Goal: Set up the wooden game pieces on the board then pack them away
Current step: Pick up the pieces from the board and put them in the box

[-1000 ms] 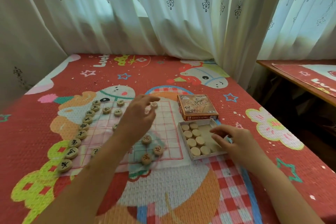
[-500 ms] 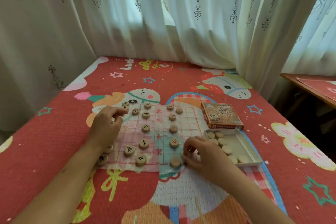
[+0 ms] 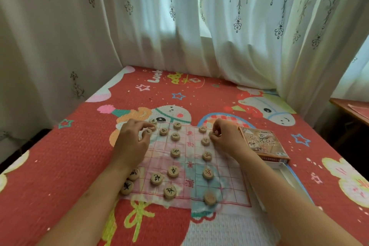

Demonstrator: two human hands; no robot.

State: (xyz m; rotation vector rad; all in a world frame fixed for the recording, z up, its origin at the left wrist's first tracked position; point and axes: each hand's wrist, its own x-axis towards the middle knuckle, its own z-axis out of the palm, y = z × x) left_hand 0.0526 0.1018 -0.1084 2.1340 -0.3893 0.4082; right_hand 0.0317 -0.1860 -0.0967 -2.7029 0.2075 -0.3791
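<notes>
My right hand [image 3: 224, 138], earlier at the near edge of the board [image 3: 225, 175], now pinches the far-right piece [image 3: 215, 133]; my left hand [image 3: 130, 142] pinches the far-left piece [image 3: 148, 131].

The red mat [image 3: 79, 156] reads "Luck"; the wooden pieces' [image 3: 173, 171] characters are unreadable.

The board [image 3: 189, 152] lies on the mat [image 3: 60, 166], curtains [image 3: 179, 26] hanging behind it; wooden pieces [image 3: 173, 171] sit across its left and middle. The left hand [image 3: 132, 142] pinches one at the far left corner, the right hand [image 3: 227, 138] one at the far right; the box lid [image 3: 263, 144] lies just right of the board, the tray [image 3: 288, 172] nearer.
</notes>
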